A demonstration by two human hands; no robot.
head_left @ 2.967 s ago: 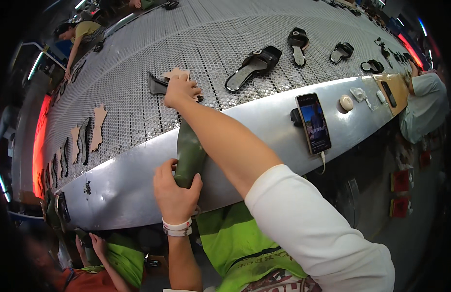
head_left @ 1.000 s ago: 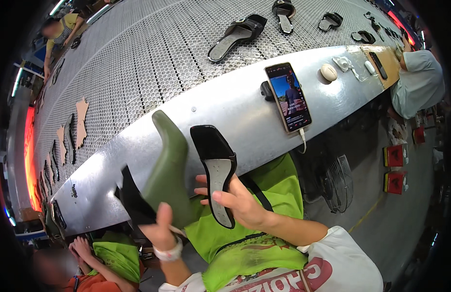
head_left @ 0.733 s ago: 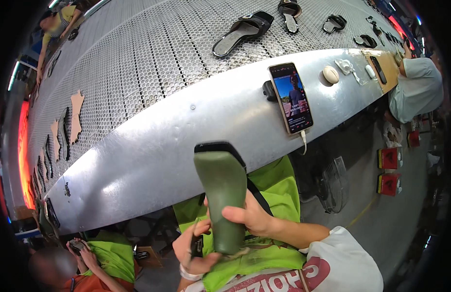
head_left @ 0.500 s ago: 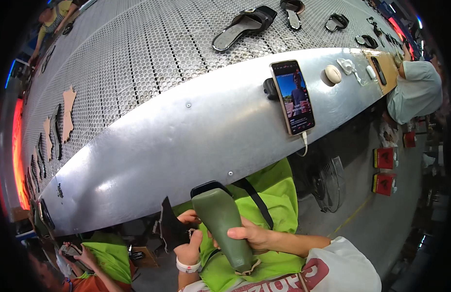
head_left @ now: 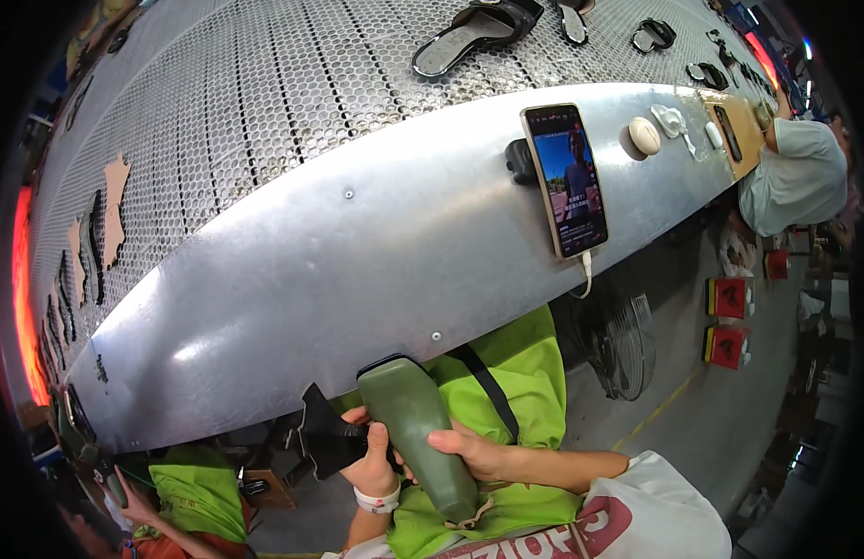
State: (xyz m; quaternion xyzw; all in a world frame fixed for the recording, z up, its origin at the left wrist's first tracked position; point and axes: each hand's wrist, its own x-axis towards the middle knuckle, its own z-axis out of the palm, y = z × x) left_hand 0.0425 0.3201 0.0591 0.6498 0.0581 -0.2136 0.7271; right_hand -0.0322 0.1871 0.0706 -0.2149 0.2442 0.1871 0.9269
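Note:
A green shoe last [head_left: 408, 419] is tilted over my lap, its wide end near the edge of the metal worktop. My right hand [head_left: 469, 455] is closed round its side, the thumb on top. A dark sole or insole edge shows round the last's wide end. My left hand [head_left: 374, 461] is closed on a black shoe upper [head_left: 327, 436] at the last's left side, its thumb up close against the last. The last hides some of my fingers, so where the upper touches it I cannot tell.
A smooth metal worktop [head_left: 264, 279] borders a honeycomb-patterned conveyor [head_left: 292, 93] carrying black sandals [head_left: 478, 37] and cut pieces [head_left: 115, 210]. On the worktop stand a plugged-in phone [head_left: 567, 182] and a round pale case [head_left: 644, 136]. A fan [head_left: 618, 345] is at right. Co-workers sit either side.
My left hand and the black upper have shifted slightly right and down, closer to the last. The last has moved slightly left. At lower left, the co-worker's hands have shifted up and left.

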